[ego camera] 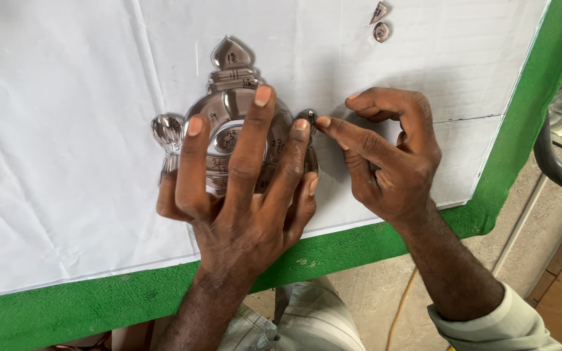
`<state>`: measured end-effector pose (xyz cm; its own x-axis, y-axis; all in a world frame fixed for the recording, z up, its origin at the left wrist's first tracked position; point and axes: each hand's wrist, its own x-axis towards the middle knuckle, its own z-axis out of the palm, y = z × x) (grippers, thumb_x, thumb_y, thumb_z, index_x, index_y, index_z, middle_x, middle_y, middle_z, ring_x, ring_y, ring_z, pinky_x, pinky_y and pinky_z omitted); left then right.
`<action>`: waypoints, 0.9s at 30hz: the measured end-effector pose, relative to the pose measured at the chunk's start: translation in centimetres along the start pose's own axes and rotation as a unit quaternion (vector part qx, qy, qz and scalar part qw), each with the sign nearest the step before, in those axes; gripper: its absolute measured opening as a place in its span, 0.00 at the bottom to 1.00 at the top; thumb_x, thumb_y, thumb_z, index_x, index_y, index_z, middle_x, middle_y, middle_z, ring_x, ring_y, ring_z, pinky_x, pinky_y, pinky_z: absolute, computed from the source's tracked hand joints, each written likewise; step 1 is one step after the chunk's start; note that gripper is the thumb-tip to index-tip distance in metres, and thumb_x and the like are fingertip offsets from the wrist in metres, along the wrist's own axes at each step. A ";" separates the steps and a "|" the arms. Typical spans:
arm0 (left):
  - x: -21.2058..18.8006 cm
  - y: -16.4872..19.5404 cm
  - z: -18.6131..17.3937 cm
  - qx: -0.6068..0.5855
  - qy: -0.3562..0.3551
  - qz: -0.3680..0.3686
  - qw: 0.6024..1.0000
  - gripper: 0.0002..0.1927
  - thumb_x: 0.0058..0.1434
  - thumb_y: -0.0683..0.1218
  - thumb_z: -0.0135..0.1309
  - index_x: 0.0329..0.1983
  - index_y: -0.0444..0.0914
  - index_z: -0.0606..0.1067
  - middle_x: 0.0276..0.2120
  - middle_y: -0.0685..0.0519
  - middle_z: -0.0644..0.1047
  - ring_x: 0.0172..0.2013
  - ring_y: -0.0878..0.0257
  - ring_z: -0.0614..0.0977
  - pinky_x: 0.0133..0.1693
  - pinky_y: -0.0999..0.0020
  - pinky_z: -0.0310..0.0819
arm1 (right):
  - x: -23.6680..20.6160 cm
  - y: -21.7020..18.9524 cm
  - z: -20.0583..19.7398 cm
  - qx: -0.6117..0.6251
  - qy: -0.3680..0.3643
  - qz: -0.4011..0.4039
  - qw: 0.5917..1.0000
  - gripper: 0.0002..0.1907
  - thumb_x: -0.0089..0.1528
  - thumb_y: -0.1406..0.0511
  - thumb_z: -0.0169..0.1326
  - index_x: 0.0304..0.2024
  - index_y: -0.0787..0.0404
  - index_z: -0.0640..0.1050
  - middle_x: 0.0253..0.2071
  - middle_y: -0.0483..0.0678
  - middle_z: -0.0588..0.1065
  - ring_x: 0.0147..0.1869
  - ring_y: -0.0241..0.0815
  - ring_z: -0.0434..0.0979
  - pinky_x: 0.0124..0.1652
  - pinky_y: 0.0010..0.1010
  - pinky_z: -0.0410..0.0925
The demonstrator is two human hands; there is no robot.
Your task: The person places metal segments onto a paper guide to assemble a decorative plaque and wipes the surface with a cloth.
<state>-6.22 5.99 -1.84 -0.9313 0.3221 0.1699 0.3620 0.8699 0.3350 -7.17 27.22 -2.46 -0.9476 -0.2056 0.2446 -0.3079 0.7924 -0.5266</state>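
Left hand point(242, 195) spread wide, pressing flat a thin, stiff, slippery-looking ornamental metal plate point(229, 104) at centre of white surface point(66, 130), right hand point(385, 156) pinching a small metal piece point(307, 117) at its three o'clock edge, likely best gripped by rims.

The flat ornament point(229, 97) under the left hand point(242, 188) is thin sheet metal, silvery and mirror-glossy, smooth enough to catch reflections of the fingers; its surface carries dark marker writing. The small piece point(307, 117) pinched at the fingertips of the right hand point(385, 156) has the same polished metal shine, as do the two loose bits point(380, 23) lying further up. They rest on a white sheet point(66, 130) that looks like matt paper, smooth but faintly creased in long folds. The board point(508, 169) beneath is covered in matt green. The sleeve point(495, 325) is soft, pale woven cloth, and the floor point(372, 286) looks like rough, dull concrete
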 end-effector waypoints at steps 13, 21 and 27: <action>-0.2 0.0 0.3 -0.012 -0.003 -0.003 1.000 0.22 0.77 0.65 0.48 0.65 0.53 0.81 0.72 0.56 0.66 0.67 0.48 0.54 0.61 0.45 0.46 | -0.1 0.1 0.0 0.011 -0.002 0.002 1.000 0.11 0.71 0.70 0.64 0.54 0.52 0.84 0.55 0.47 0.71 0.57 0.37 0.74 0.48 0.22 0.78; -0.2 0.0 0.2 -0.020 -0.010 -0.009 1.000 0.22 0.77 0.62 0.50 0.67 0.53 0.80 0.73 0.57 0.64 0.69 0.48 0.53 0.62 0.43 0.46 | 0.0 -0.1 0.0 0.010 -0.002 0.002 1.000 0.11 0.70 0.70 0.64 0.53 0.52 0.84 0.54 0.47 0.71 0.57 0.37 0.73 0.48 0.22 0.78; -0.1 -0.1 0.1 -0.028 -0.012 -0.009 1.000 0.20 0.77 0.62 0.52 0.65 0.52 0.81 0.72 0.56 0.64 0.67 0.48 0.54 0.61 0.43 0.46 | 0.1 -0.1 0.0 0.010 -0.003 0.002 1.000 0.11 0.70 0.71 0.64 0.54 0.52 0.84 0.54 0.47 0.71 0.56 0.37 0.74 0.48 0.22 0.78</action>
<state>-6.14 5.90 -2.00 -0.9383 0.3154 0.1415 0.3457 0.8541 0.3886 -7.19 27.17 -2.36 -0.9495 -0.2058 0.2368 -0.3051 0.7817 -0.5439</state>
